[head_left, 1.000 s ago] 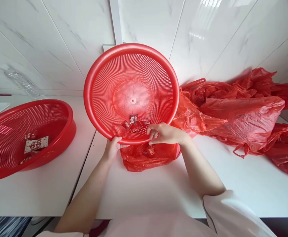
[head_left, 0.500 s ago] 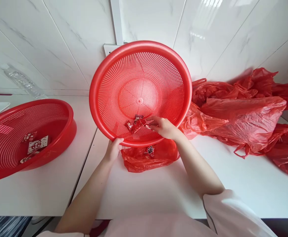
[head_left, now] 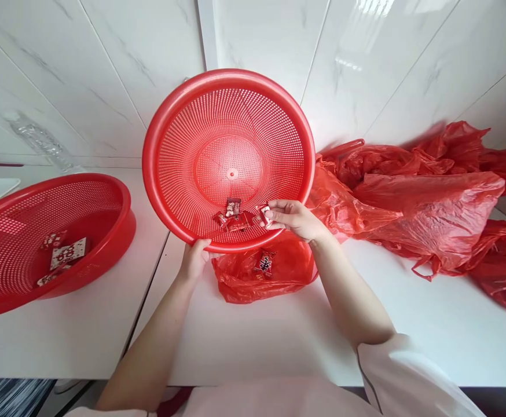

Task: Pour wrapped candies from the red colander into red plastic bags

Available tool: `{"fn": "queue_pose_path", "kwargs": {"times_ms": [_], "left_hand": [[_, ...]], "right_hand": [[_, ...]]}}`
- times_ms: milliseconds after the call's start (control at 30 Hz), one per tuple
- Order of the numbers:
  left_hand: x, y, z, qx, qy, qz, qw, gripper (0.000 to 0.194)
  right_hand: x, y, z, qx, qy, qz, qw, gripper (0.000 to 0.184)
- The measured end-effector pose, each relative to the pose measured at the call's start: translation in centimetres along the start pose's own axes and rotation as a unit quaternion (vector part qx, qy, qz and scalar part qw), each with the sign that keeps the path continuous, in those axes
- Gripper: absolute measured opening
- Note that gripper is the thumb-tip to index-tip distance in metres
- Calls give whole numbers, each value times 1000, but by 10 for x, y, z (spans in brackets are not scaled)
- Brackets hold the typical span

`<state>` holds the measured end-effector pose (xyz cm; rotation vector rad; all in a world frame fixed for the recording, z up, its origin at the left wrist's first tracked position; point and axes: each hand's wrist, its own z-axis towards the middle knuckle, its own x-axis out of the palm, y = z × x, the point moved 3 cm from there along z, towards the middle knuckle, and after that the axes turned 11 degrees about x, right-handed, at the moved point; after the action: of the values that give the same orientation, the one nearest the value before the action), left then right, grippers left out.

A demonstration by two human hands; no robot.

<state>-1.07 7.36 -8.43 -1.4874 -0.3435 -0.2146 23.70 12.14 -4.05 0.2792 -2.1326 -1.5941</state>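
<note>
My left hand (head_left: 195, 259) grips the near rim of a red plastic basket (head_left: 231, 124), which is tilted so that its inside faces me. Between the thumb and fingers of my right hand (head_left: 291, 220) is a small red-and-white wrapped candy (head_left: 265, 214), held just inside the basket's right wall. Several other wrapped candies (head_left: 235, 222) lie low in the basket. Partly hidden under its rim, a red plastic bag (head_left: 253, 289) lies open on the table, with a dark-lettered packet (head_left: 265, 263) in it.
A second red basket (head_left: 125, 226) at the left holds several packets (head_left: 68, 255). Full-looking red plastic bags (head_left: 431, 202) are heaped on the right along the tiled wall (head_left: 392, 75). A clear plastic bottle (head_left: 40, 142) is at the back left. A seam runs across the white table (head_left: 322, 341).
The tilted basket has shifted left, showing more of the bag beneath. My right hand has lifted a candy away from the small pile, towards the right wall.
</note>
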Motion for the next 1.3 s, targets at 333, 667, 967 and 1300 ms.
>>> {"fn": "queue_pose_path", "kwargs": {"times_ms": [333,667,967,1300], "left_hand": [[1,-1,-1,2,16,2,1000,55],[15,8,-18,-62,80,-20,995,50],[23,14,-28,-78,113,-18,990,39],[8,5,-7,-18,37,-13,999,45]], "right_hand": [[9,15,-22,-20,72,-305,949,28],[45,1,-5,-188,-80,-481,852,29],[52,-22,14,-125,-59,-373,917,34],[34,-13,10,-3,45,21,999,37]]}}
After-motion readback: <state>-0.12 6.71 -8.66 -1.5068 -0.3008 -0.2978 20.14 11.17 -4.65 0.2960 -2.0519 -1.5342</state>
